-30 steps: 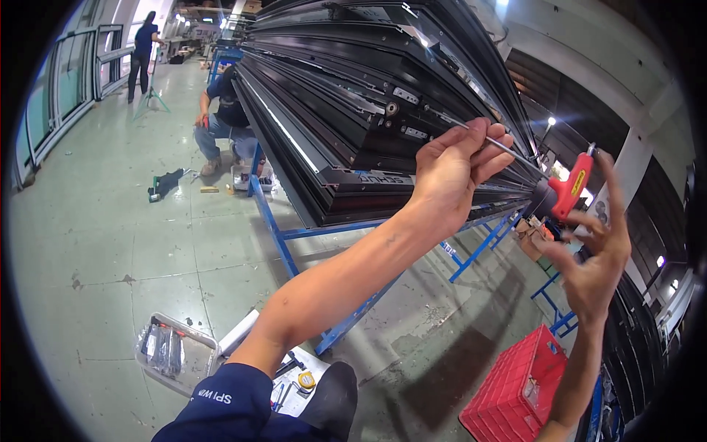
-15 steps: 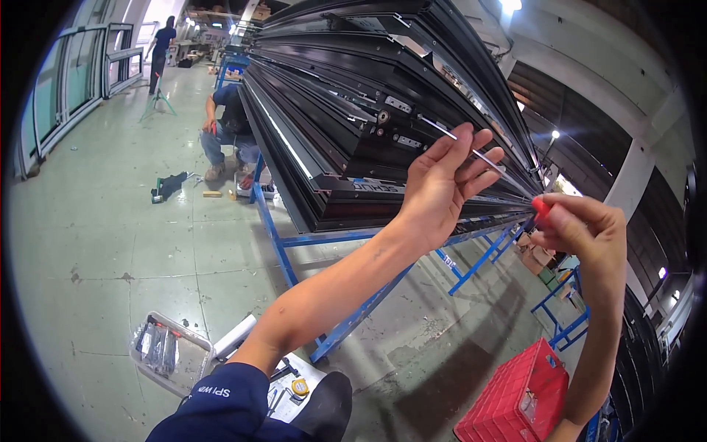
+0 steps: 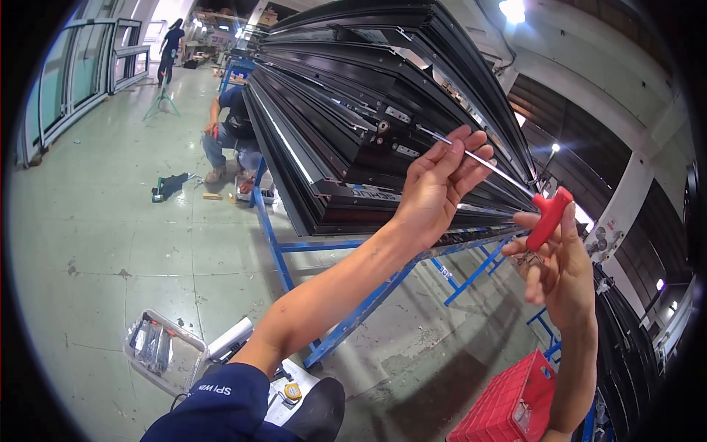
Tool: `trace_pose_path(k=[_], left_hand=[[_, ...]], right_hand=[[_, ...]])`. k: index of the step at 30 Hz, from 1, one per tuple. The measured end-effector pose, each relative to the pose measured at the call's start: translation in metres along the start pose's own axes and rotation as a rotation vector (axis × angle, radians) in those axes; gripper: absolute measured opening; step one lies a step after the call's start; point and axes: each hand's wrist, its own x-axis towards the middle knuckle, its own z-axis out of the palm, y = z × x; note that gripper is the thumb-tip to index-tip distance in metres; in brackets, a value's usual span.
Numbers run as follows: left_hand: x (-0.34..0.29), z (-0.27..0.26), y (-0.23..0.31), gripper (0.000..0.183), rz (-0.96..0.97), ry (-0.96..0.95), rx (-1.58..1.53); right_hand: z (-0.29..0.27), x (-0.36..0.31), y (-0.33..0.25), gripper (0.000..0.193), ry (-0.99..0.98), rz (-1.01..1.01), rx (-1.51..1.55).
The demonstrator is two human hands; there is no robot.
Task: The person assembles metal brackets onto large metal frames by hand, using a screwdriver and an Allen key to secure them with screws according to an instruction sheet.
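Observation:
A T-handle hex key with a red grip [image 3: 549, 217] and a long thin metal shaft slants across in front of the black metal frames [image 3: 368, 74]. Its far end meets the black corner hardware [image 3: 398, 129], which carries silver plates and a small roller. My left hand [image 3: 438, 180] pinches the shaft between thumb and fingers close to that hardware, the other fingers loosely spread. My right hand [image 3: 563, 265] is around the red grip, with its fingers bent loosely about it. The exact tip of the hex key is too small to make out.
Blue trestles [image 3: 342, 324] carry the stacked frames. A red plastic crate [image 3: 497, 405] stands at lower right. A clear tray of packets [image 3: 173, 353] and a yellow tape measure [image 3: 293, 392] lie at lower left. A co-worker [image 3: 232, 132] crouches beyond; another person [image 3: 170, 51] stands farther back.
My right hand has turned and its fingers have loosened, so the red grip now shows fully. The grip has rotated. My left hand still pinches the shaft, nearly in place.

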Motion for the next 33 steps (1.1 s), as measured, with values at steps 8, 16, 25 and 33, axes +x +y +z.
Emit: trace_pose_path(k=[8,16,25,33], left_hand=[[-0.002,0.012,0.005,0.031,-0.067,0.039,-0.097],[0.001,0.006,0.004,0.029,-0.071,0.172,0.042],[0.001,-0.001,0.004,0.031,-0.002,-0.007,-0.148],[-0.002,0.006,0.013,0.027,-0.116,0.233,0.105]], right_hand=[[-0.005,0.013,-0.007,0.046,0.223,-0.706,-0.678],[-0.001,0.007,0.011,0.058,0.413,-0.78,-0.361],[0.027,-0.001,-0.001,0.044,0.149,-0.154,-0.307],[-0.004,0.014,0.023,0.05,0.527,-1.205,-0.92]])
